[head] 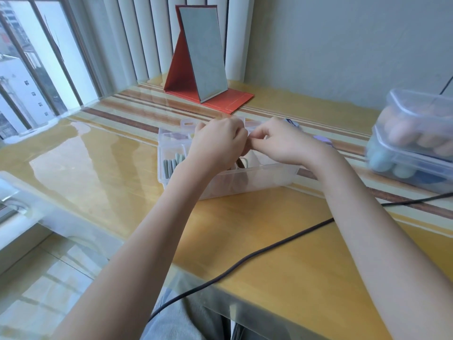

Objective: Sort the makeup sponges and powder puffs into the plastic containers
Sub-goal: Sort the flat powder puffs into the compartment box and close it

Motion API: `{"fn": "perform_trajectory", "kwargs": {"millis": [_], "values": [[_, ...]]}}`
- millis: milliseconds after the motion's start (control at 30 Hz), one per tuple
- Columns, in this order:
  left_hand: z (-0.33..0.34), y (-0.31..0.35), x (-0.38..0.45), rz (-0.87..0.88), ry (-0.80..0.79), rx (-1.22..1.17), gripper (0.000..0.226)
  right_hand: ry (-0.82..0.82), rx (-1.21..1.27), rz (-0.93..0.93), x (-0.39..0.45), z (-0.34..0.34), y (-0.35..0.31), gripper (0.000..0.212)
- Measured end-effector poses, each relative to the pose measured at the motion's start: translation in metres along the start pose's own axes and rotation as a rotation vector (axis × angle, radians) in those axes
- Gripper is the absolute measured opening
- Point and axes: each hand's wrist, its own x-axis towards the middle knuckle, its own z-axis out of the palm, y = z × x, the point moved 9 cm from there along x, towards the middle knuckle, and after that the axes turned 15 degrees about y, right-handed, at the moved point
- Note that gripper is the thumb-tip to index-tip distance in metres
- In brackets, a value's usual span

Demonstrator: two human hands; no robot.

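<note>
Both hands are meeting over the divided clear organizer box (228, 182) at 12 o'clock, the left hand (217, 143) and right hand (282, 143) pinching together something hidden, probably to tuck it upright beside the green puffs (172, 163) at 11 o'clock.

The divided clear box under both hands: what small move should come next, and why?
Probably lower the pinched piece into an open section of the divided clear box. The left hand and right hand meet fingertip to fingertip just above it, and grey-green puffs already stand in its left section. What they pinch is hidden.
</note>
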Motion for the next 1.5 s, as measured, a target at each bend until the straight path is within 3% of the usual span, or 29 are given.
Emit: {"fn": "perform_trajectory", "kwargs": {"millis": [167,267,333,400,467,533,633,733,833,933,1000,1067,1133,1200,1267,1333,1500], "values": [[-0.011,0.013,0.005,0.029,0.076,0.033,0.026,0.310,0.250,0.110,0.015,-0.053,0.049,0.015],[-0.006,0.050,0.016,0.121,0.133,0.054,0.023,0.500,0.146,0.251,0.018,-0.076,0.104,0.027],[0.016,0.079,0.023,0.169,0.054,0.043,0.022,0.438,-0.011,0.315,0.014,-0.064,0.134,0.031],[0.047,0.097,0.030,0.131,-0.120,-0.052,0.023,0.229,-0.115,0.331,0.010,-0.030,0.148,0.009],[0.073,0.100,0.034,0.024,-0.262,-0.183,0.027,0.203,-0.182,0.316,0.008,-0.015,0.155,0.022],[0.085,0.095,0.035,-0.057,-0.263,-0.255,0.029,0.358,-0.157,0.307,0.009,-0.024,0.157,0.017],[0.082,0.081,0.035,-0.159,-0.104,-0.390,0.029,0.700,-0.024,0.308,0.001,-0.059,0.157,0.015],[0.072,0.069,0.039,-0.277,0.012,-0.555,0.031,0.925,0.346,0.343,-0.004,-0.086,0.159,0.012],[0.075,0.065,0.040,-0.291,-0.035,-0.524,0.038,0.782,0.745,0.355,0.010,-0.073,0.149,0.007],[0.060,0.056,0.042,-0.338,0.102,-0.583,0.017,0.755,0.866,0.337,0.016,-0.060,0.144,0.009],[0.054,0.033,0.040,-0.595,0.204,-0.804,0.023,0.798,0.573,0.294,0.017,-0.060,0.149,0.011],[0.059,0.012,0.033,-0.900,0.247,-1.093,0.039,0.623,0.230,0.221,0.025,-0.039,0.150,0.030],[0.065,0.006,0.027,-1.089,0.233,-1.275,0.045,0.377,0.219,0.217,0.031,-0.004,0.154,0.050],[0.068,0.008,0.023,-1.153,0.187,-1.325,0.041,0.363,0.133,0.223,0.037,0.005,0.158,0.053],[0.068,0.007,0.020,-1.172,0.171,-1.292,0.042,0.457,-0.125,0.188,0.045,-0.004,0.158,0.041],[0.070,0.006,0.018,-1.199,0.171,-1.262,0.044,0.551,-0.197,0.122,0.046,-0.013,0.149,0.025],[0.074,0.009,0.019,-1.300,0.088,-1.275,0.023,1.040,0.351,0.113,0.028,-0.066,0.136,0.017]]}}
